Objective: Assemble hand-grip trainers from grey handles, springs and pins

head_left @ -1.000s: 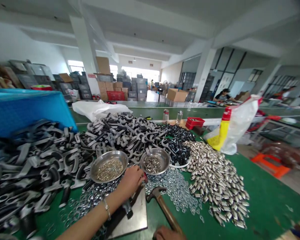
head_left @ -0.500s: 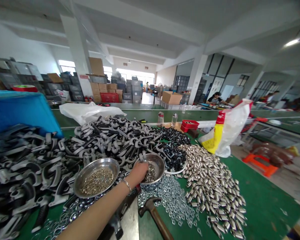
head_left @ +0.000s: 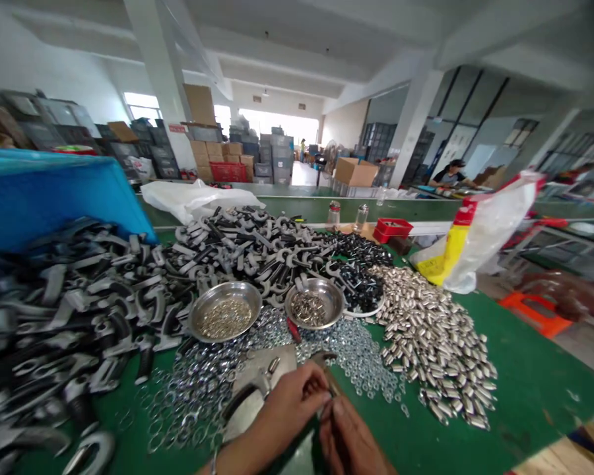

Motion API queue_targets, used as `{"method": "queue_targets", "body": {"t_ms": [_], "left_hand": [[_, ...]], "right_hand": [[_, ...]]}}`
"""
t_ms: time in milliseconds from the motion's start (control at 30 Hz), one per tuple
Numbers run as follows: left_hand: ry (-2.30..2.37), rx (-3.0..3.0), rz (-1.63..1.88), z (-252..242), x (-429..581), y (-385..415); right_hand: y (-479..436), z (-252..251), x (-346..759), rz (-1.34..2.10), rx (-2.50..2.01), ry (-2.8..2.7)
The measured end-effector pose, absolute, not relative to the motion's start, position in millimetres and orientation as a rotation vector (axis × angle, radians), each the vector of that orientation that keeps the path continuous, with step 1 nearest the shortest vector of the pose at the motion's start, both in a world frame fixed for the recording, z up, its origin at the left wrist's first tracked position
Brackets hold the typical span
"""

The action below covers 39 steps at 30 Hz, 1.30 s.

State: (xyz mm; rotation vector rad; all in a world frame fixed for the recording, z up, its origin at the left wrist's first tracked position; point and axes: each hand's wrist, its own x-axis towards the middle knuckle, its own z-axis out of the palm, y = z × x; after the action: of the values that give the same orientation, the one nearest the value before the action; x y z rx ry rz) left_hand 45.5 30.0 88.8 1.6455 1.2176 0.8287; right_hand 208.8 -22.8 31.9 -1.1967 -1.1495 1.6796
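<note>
At the bottom centre, my left hand (head_left: 297, 396) and my right hand (head_left: 349, 435) meet with fingers pinched together; whatever lies between the fingertips is too small and hidden to name. Beside my left hand, a grey and black hook-shaped part (head_left: 247, 392) rests on a metal plate (head_left: 264, 363), with a small silver cylinder (head_left: 273, 365) near it. Just behind my hands lies a hammer (head_left: 324, 358), partly covered by them. Two steel bowls stand farther back: the left bowl (head_left: 225, 311) holds small brassy pieces, the right bowl (head_left: 315, 303) small metal pins.
Grey and black parts (head_left: 129, 297) are heaped left beside a blue bin (head_left: 59, 191). Metal rings (head_left: 366, 359) surround the bowls. Silver cylinders (head_left: 430, 336) and a white sack (head_left: 490, 231) are at right. A red box (head_left: 393, 229) stands behind; a person (head_left: 453, 175) sits beyond.
My left hand has left the right bowl and come back toward me. My right hand has come into view against it. The hook-shaped part now shows on the plate, and the view has shifted.
</note>
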Motion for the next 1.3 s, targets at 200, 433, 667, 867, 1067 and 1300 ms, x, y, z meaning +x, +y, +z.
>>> {"method": "queue_targets", "body": {"t_ms": [200,433,667,867,1067,1300], "left_hand": [[1.306,1.559,0.582,73,9,-63],[1.486,1.591,0.714,76,-35,-59],[1.847,1.532,0.963,56,-60,18],[1.959,1.598,0.813,40,-48,34],[1.928,1.881,0.673,57,-45,35],[1.985,2.076,0.601,54,-41,8]], "right_hand": [[-53,39,192,1.752,-1.176,-1.780],[-13,42,232,0.789,-1.383,-2.332],[42,29,271,0.896,-1.626,-2.332],[47,65,266,1.204,-1.505,-2.191],[46,77,266,1.301,-1.450,-2.232],[49,95,242,0.991,-1.123,-2.413]]}}
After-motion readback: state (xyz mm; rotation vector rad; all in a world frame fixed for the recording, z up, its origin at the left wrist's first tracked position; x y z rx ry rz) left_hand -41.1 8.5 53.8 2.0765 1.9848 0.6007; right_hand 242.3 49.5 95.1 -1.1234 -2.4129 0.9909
